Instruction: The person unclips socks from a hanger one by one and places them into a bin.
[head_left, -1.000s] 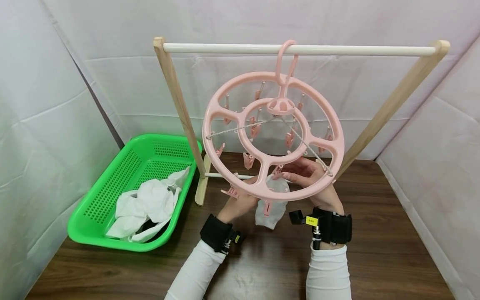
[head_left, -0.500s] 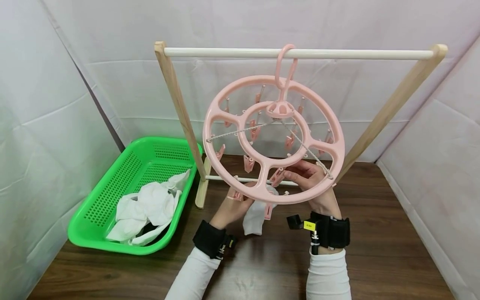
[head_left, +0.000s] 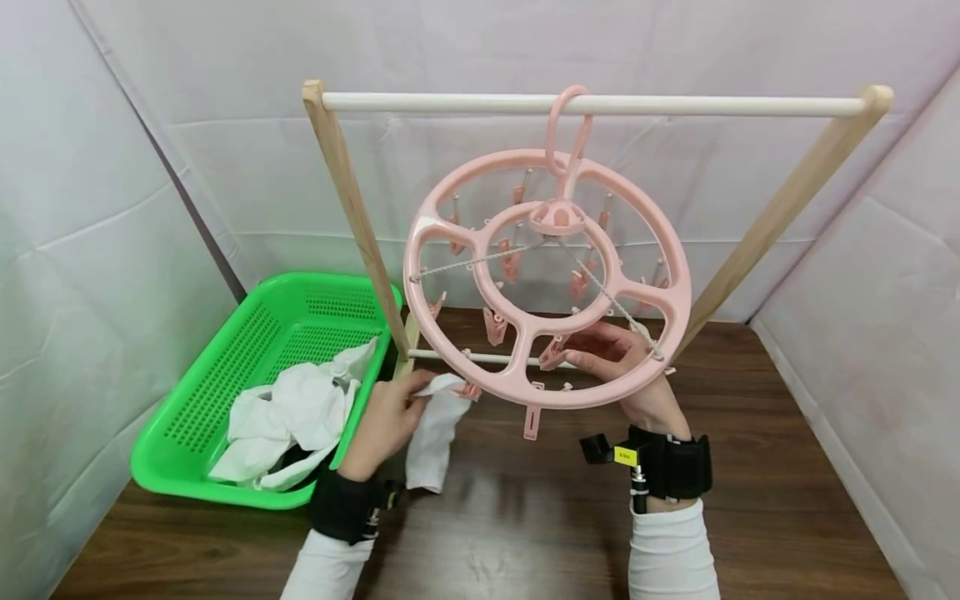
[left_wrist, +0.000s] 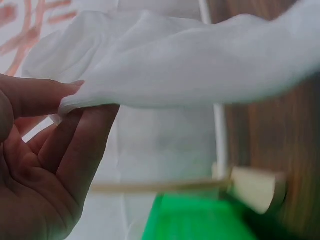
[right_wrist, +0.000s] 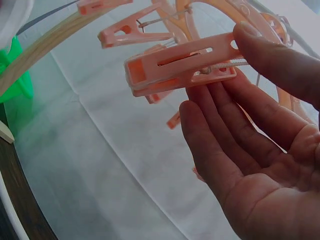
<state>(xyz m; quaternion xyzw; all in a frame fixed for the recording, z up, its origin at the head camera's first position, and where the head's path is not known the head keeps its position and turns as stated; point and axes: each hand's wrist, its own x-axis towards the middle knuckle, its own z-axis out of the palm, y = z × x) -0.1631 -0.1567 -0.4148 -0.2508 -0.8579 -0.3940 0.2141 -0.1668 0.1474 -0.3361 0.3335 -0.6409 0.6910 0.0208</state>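
My left hand (head_left: 386, 421) pinches the edge of a white sock (head_left: 435, 442) between thumb and fingers, beside the green basket. The sock hangs down over the table, left of the pink round clip hanger (head_left: 517, 385). In the left wrist view, the sock (left_wrist: 165, 60) stretches away from the fingertips. Under the hanger's front right part, my right hand (head_left: 637, 379) pinches a pink clothespin (right_wrist: 175, 65) at its handle end. Nothing shows between that clothespin's gripping ends. The hanger's ring covers part of the right hand in the head view.
The hanger hooks over a white rod (head_left: 450, 102) on a wooden-legged stand. Several other pink clothespins (head_left: 495, 325) dangle from the hanger. At left stands a green basket (head_left: 187, 375) with crumpled white cloth items (head_left: 300, 408). Pale curtains surround the brown table (head_left: 765, 467).
My left hand has drawn the white sock left and toward me, away from the clothespin in my right hand. The right hand has stayed nearly in place, still pinching that clothespin.
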